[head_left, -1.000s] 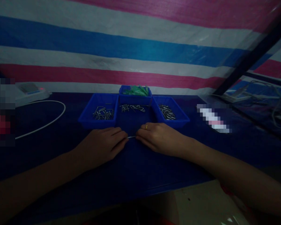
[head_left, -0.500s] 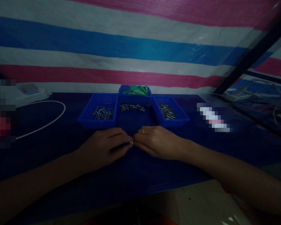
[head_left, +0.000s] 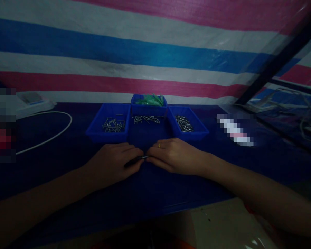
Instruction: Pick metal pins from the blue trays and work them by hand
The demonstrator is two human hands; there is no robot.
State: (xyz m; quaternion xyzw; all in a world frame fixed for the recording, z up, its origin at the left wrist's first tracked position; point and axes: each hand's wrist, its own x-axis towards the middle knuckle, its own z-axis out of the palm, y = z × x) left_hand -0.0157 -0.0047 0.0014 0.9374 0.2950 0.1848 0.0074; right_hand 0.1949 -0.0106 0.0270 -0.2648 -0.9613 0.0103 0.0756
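Observation:
My left hand (head_left: 123, 159) and my right hand (head_left: 172, 155) meet fingertip to fingertip just above the blue table. A small shiny metal pin (head_left: 145, 157) shows between them, pinched from both sides; most of it is hidden by the fingers. My right hand wears a ring. Beyond my hands, loose metal pins (head_left: 146, 119) lie on the table. The left blue bin (head_left: 94, 126) holds a scatter of thin metal pins, and the right blue bin (head_left: 200, 126) a denser heap of metal pieces.
Between the side bins, farther back, a blue bin (head_left: 149, 110) contains green plastic bags or strips. A white scale-like device (head_left: 37, 102) and white cable (head_left: 69, 122) are on the left. Behind the table hangs a striped sheet (head_left: 155, 55). The table's front edge (head_left: 171, 207) runs below my arms.
Both hands have shifted slightly, staying together. The metal pin between them now appears as a thin line rather than a bright round spot. Bins and loose pins are unchanged.

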